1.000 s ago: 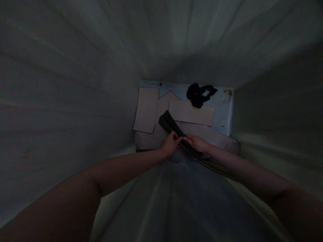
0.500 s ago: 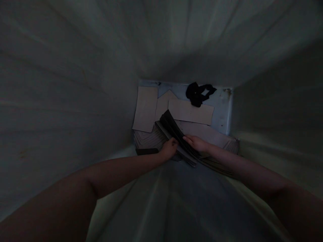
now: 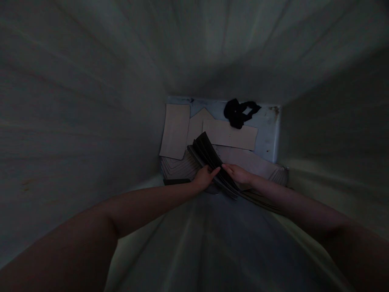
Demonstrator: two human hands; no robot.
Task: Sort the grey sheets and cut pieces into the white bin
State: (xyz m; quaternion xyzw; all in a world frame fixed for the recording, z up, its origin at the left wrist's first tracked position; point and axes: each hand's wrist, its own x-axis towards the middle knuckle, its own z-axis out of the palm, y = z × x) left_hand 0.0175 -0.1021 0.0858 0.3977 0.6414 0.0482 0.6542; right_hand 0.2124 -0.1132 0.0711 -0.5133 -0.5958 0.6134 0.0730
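Observation:
Several dark, thin rectangular sheets [image 3: 207, 149] stand tilted in a fanned bundle near the bottom of a deep, pale bin. My left hand [image 3: 205, 177] is closed on the bundle's left side, its thumb stretched across toward the sheets. On the right side, my right hand [image 3: 238, 174] grips the same bundle, fingers pressed on its edge. Beneath and around my hands lie overlapping stacks of light sheets, one fan at the left [image 3: 180, 167] and one at the right [image 3: 278, 175]. The undersides of both hands are hidden.
Loose light pieces lie beyond the bundle: one at the left [image 3: 175, 129] and a wide one [image 3: 231, 134]. A crumpled black strip [image 3: 238, 114] rests near the far edge. Tall bin walls [image 3: 121, 101] rise on all sides. The light is dim.
My left thumb has opened out to the right over the bundle. The dark sheets have spread slightly and shifted between my hands. My right hand has barely moved.

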